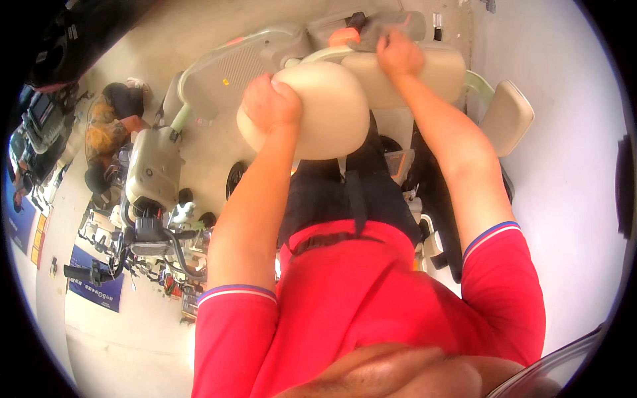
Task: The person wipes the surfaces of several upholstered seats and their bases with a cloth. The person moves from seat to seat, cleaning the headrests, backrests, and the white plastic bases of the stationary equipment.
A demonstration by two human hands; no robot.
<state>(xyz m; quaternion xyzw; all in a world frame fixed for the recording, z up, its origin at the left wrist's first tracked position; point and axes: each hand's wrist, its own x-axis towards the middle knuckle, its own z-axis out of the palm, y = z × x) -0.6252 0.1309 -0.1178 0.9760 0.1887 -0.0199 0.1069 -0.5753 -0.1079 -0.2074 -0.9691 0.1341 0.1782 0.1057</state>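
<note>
Before me is a pale scooter with a rounded cream saddle (332,109) and a longer cream seat pad (431,69) beyond it. My left hand (271,104) rests on the left part of the saddle, its fingers curled; whether anything is inside them is hidden. Farther off to the right, my right hand (401,54) is over the left half of the long pad. Its fingers are closed and bent away from me, near a greyish-brown patch, and what they hold cannot be made out. An orange-red part (344,36) lies just left of that hand.
The scooter's pale ribbed footboard (242,66) extends to the left. Another scooter with a cream front panel (156,166) and black handlebar stands left. Past it a person in a yellow patterned garment (106,129) is low down. A white wall (564,199) rises at right.
</note>
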